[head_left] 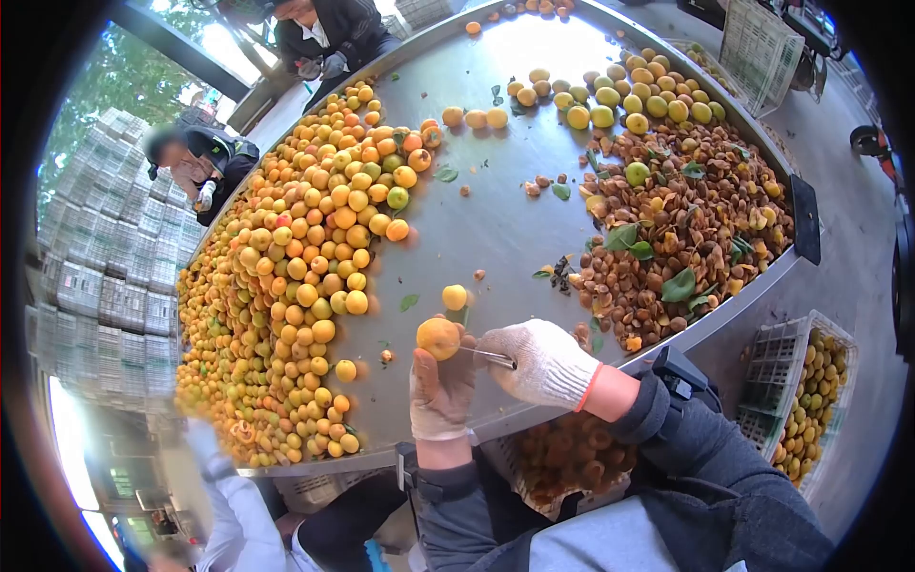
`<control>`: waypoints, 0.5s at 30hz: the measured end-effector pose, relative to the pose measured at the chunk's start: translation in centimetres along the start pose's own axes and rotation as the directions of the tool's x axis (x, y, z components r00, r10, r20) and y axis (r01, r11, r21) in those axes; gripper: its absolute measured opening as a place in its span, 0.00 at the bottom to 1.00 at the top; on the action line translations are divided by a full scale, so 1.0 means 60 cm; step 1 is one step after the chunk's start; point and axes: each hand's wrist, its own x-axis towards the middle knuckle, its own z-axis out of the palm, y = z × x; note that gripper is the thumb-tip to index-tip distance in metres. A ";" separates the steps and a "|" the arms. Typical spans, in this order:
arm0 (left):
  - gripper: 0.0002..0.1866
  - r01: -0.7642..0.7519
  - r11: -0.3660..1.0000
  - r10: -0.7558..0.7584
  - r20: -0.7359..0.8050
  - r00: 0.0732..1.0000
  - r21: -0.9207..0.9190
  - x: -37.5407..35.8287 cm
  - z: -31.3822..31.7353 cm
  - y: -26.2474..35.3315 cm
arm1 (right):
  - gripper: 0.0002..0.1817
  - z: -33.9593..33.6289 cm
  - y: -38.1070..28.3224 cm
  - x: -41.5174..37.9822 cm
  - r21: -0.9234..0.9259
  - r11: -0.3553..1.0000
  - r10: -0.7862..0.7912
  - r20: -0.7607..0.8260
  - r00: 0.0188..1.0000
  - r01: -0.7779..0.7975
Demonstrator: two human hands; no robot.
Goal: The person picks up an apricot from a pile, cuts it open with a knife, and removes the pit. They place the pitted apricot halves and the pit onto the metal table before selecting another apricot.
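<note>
My left hand point(442, 393), in a pale glove, holds up an orange-yellow fruit point(437, 338) between its fingers over the metal table point(419, 276). From the right, my right hand point(534, 360), in a white knitted glove with a red cuff edge, is closed round a small thin metal tool point(496, 358). The tool points toward the fruit; whether its tip touches it is not clear. Just beyond the held fruit, a smaller yellow fruit point(455, 296) lies on the table.
A large fruit heap point(315, 248) covers the table's left side. On the right lies a pile of brown pits and scraps point(667, 238). Crates of fruit point(810, 400) stand at the lower right. Co-workers sit at the left, top left and lower left.
</note>
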 end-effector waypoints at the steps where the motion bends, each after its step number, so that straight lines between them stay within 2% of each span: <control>1: 0.31 0.023 1.000 -0.023 0.016 1.000 -0.013 0.001 0.000 -0.003 | 0.13 0.001 -0.001 0.001 -0.013 1.000 0.015 0.013 1.000 -0.014; 2: 0.31 0.021 1.000 -0.021 0.017 1.000 -0.018 0.001 -0.004 -0.006 | 0.13 0.004 0.000 0.002 -0.018 1.000 0.015 0.015 1.000 -0.015; 4: 0.29 -0.022 0.991 0.031 -0.066 0.997 0.133 -0.001 -0.013 -0.011 | 0.16 0.015 0.006 0.004 -0.035 0.999 -0.029 -0.016 0.999 0.028; 7: 0.27 -0.062 0.972 0.079 -0.065 0.995 0.225 -0.006 -0.005 -0.002 | 0.16 0.025 0.008 0.009 -0.074 0.997 0.015 0.011 1.000 -0.014; 11: 0.25 -0.070 0.961 0.117 -0.166 0.979 0.269 -0.014 0.013 0.002 | 0.15 0.037 0.007 0.012 -0.037 0.998 0.048 0.015 0.999 -0.047; 13: 0.25 0.048 0.806 0.224 -0.378 0.898 0.590 -0.017 0.051 0.003 | 0.12 0.040 0.004 0.014 -0.107 0.991 0.081 -0.002 0.997 -0.080; 14: 0.25 0.047 0.806 0.224 -0.378 0.898 0.590 -0.018 0.046 -0.002 | 0.12 0.041 0.004 0.016 -0.107 0.991 0.080 -0.003 0.997 -0.080; 15: 0.28 -0.046 0.673 0.333 -0.247 0.910 0.738 -0.019 0.035 -0.009 | 0.12 0.041 0.006 0.018 -0.130 0.987 0.101 0.016 0.995 -0.098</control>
